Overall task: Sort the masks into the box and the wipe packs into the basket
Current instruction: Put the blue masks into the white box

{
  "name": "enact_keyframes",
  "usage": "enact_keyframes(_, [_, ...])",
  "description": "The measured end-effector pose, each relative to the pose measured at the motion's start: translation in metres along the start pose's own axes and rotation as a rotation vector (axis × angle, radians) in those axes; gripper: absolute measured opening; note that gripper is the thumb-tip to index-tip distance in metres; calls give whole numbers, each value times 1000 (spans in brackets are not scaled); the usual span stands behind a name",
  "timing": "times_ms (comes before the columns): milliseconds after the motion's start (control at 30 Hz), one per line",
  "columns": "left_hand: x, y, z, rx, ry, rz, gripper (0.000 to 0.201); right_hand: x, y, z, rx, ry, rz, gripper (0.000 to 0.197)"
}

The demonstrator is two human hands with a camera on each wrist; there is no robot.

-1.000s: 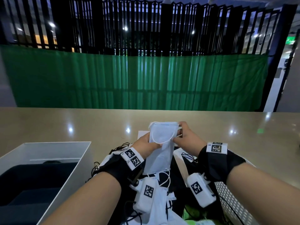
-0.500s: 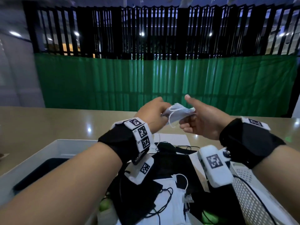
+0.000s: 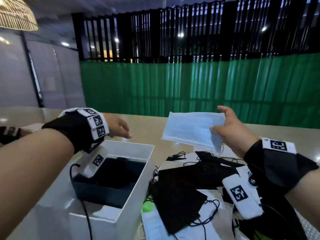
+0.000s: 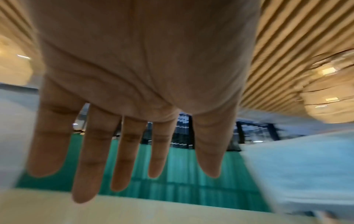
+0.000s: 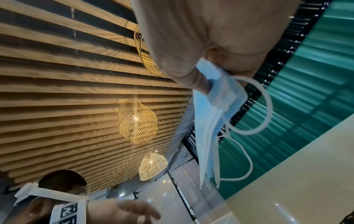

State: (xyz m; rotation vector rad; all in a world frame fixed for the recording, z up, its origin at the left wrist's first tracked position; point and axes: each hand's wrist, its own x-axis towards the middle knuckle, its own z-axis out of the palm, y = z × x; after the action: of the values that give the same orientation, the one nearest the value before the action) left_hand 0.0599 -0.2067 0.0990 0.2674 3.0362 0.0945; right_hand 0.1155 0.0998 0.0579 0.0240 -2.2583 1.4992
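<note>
My right hand pinches one end of a light-blue mask and holds it spread in the air above the table, to the right of the box. In the right wrist view the mask hangs from thumb and fingers with its ear loops dangling. My left hand hovers over the far edge of the white box with straight, spread fingers and holds nothing. Dark masks lie inside the box. A pile of black masks and white packs lies below my right hand.
A white mesh basket shows at the bottom right corner, mostly hidden by my right arm. A bit of green pack peeks from under the pile. The beige table runs back to a green curtain.
The left hand has let go of the mask and moved left over the box. The mask, folded small between both hands before, now hangs spread from the right hand alone.
</note>
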Motion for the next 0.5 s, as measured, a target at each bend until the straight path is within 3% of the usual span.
enact_keyframes(100, [5,-70,12,-112,-45,-302,38,1,1,4,-22,3,-6,65])
enact_keyframes(200, [4,-115,26,-29,-156,-468,43,4,0,10,-61,3,-25,66])
enact_keyframes(333, [-10,-118,48,20,-249,-524,37,1,1,20,-82,-27,-40,65])
enact_keyframes(433, [-10,-116,53,99,-350,-474,24,-5,4,27,-131,-64,-49,64])
enact_keyframes(500, [-6,-124,50,80,-418,-472,33,-10,5,28,-177,-80,-79,62])
